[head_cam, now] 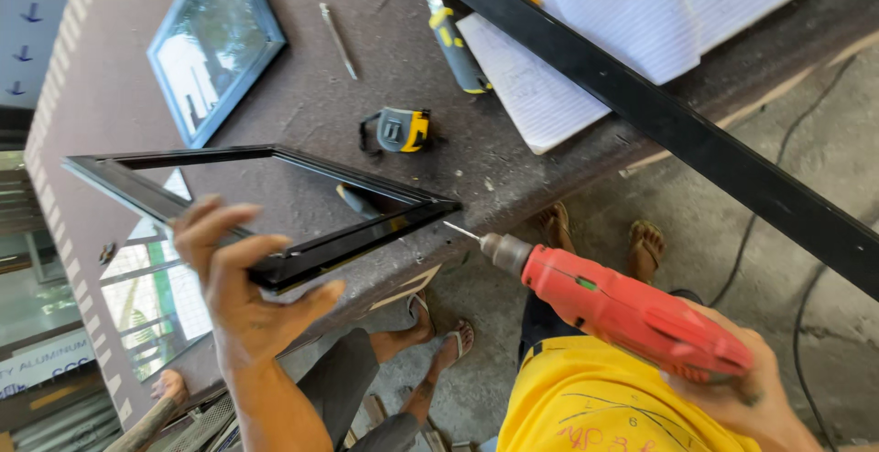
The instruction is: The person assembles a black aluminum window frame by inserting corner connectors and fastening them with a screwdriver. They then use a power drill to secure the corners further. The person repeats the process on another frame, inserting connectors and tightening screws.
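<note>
The left hand [240,301] is clamped on the black frame [275,205] propped on the desk [302,95], while the right hand [746,397] grips the red drill [623,310], bit near the frame's corner.

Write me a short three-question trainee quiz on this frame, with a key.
1. True or false: the drill bit points at the corner of the black frame.
2. Which hand holds the red drill? A) left hand B) right hand C) neither
3. Fill in: the yellow and grey thing lying on the table beyond the frame is a ____.

Key
1. True; the tip sits close to the frame's corner, though contact cannot be told.
2. B; the right hand has its grip on the drill's handle, while the left hand grips the frame's near rail.
3. Tape measure.
</note>
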